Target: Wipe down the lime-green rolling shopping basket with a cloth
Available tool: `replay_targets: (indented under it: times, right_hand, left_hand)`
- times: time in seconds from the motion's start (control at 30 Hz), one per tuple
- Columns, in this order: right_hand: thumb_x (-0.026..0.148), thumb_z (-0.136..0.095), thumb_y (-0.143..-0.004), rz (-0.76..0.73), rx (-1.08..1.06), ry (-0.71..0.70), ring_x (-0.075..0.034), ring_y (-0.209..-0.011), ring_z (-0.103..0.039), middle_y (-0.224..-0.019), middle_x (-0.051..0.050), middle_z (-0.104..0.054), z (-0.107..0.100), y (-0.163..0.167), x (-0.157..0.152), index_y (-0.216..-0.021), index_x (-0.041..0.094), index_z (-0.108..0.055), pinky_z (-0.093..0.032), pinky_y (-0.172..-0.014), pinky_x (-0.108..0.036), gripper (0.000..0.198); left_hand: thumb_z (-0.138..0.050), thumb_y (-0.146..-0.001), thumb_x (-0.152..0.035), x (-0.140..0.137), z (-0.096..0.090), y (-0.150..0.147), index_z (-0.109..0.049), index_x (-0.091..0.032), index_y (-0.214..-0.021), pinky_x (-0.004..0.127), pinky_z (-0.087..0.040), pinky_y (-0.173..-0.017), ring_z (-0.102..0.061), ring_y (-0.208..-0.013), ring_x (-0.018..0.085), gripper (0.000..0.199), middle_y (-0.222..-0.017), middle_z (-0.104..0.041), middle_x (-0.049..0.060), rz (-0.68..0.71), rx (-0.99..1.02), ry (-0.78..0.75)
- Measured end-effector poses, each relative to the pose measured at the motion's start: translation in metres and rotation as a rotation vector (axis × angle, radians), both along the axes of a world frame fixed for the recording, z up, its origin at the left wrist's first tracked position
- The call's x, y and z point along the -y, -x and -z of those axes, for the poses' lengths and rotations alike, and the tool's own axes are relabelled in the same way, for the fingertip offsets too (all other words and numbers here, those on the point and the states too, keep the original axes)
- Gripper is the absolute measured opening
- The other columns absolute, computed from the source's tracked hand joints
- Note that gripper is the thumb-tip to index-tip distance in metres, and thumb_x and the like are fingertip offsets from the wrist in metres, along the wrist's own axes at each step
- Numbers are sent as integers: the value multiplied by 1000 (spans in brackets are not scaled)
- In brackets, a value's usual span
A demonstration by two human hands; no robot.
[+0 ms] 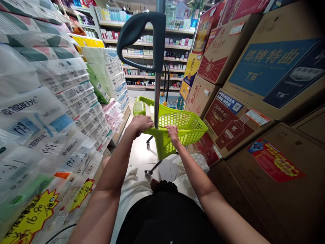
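gripping the near rim of a green basket trolley in a narrow shop aisle.

we note both hands on the lime-green basket [188, 127], which stands on the tiled floor [138, 154] just ahead of us, between wrapped paper packs [63, 101] on the left and stacked cartons [254, 78] on the right. the left hand [142, 123] lies palm down over the rim's near left corner, fingers curled over the edge; the right hand [173, 131] is closed on the rim just right of the upright handle post [157, 98]. both arms reach forward, nearly straight. we judge the risk to be tipping or snagging: the grip sits low on the rim, not on the dark handle [142, 37], and the cartons stand close beside the basket, so a skewed push could catch a corner on them.
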State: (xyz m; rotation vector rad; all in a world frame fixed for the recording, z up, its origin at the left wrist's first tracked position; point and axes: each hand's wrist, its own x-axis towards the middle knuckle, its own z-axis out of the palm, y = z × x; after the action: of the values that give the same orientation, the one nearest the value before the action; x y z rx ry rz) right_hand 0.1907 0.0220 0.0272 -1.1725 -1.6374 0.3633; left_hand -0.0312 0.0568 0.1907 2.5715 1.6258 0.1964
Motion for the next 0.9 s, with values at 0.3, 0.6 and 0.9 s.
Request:
replay_targets:
  times: [0.3,0.6,0.9]
  right_hand:
    - [48,-30,-105,87,-35,-23,-24,-129,-54,-129,-8,-68,2,-9,-6,-119,25,-65,-17,-128,-52,44]
    - [22,-48,-77,73,-45,-189,-28,-145,-41,-140,-11,-57,12,12,24,-134,22,-54,-20,-129,-55,58]
    - [20,-50,-66,115,-55,-212,-31,-145,-39,-139,-12,-54,16,5,22,-127,21,-52,-22,-127,-57,61]
  left_hand:
    - [-45,-93,-45,35,-8,-29,-73,-19,-112,38,-49,-91,-71,-105,31,43,-112,-77,14,-79,-69,32]
    - [-55,-92,-39,64,3,-50,-66,-21,-114,40,-52,-92,-71,-105,31,30,-108,-76,11,-111,202,33]
    - [-57,-87,-29,33,-11,-64,-59,-16,-123,33,-56,-90,-68,-96,20,38,-104,-72,7,231,1083,291]
